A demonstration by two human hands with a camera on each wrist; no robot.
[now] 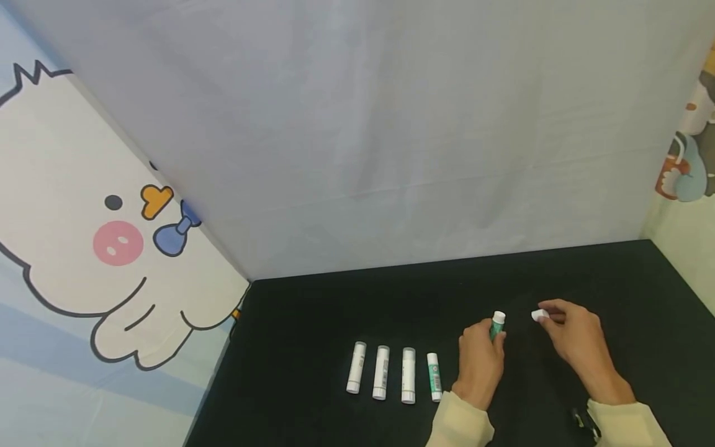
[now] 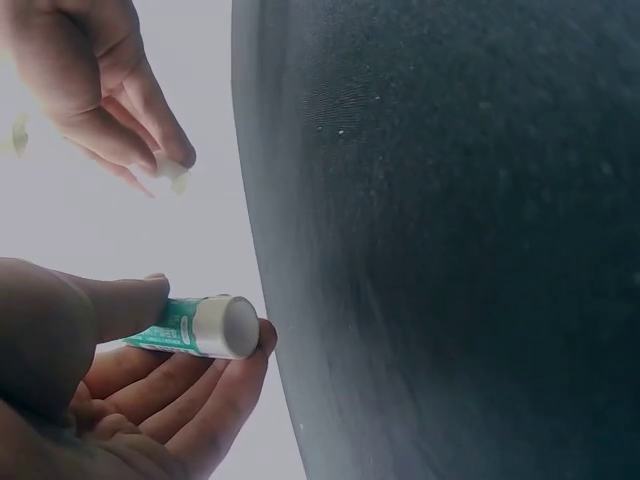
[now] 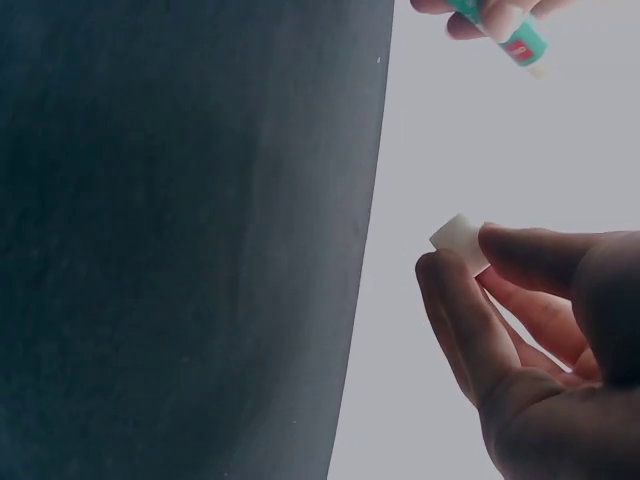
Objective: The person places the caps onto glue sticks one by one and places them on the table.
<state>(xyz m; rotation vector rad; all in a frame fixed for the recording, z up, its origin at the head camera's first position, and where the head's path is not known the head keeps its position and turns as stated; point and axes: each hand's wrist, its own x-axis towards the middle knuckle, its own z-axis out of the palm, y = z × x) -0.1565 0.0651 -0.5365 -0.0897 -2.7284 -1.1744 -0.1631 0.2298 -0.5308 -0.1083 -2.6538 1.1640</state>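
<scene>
My left hand (image 1: 479,360) holds a small green glue stick (image 1: 496,326) between thumb and fingers, its white end pointing up and away. In the left wrist view that glue stick (image 2: 190,327) shows green print and a pale round end. To its right, my right hand (image 1: 578,338) pinches a small white cap (image 1: 540,315) between thumb and fingertips. The cap (image 3: 461,243) is apart from the glue stick (image 3: 522,45) in the right wrist view. Left of my left hand, another green-and-white glue stick (image 1: 434,377) lies on the black table (image 1: 301,323).
Three larger white glue sticks, the left one (image 1: 356,367), the middle one (image 1: 381,372) and the right one (image 1: 409,375), lie side by side left of the green one. A pale grey curtain (image 1: 419,136) rises behind the table, with printed cartoon panels at both sides.
</scene>
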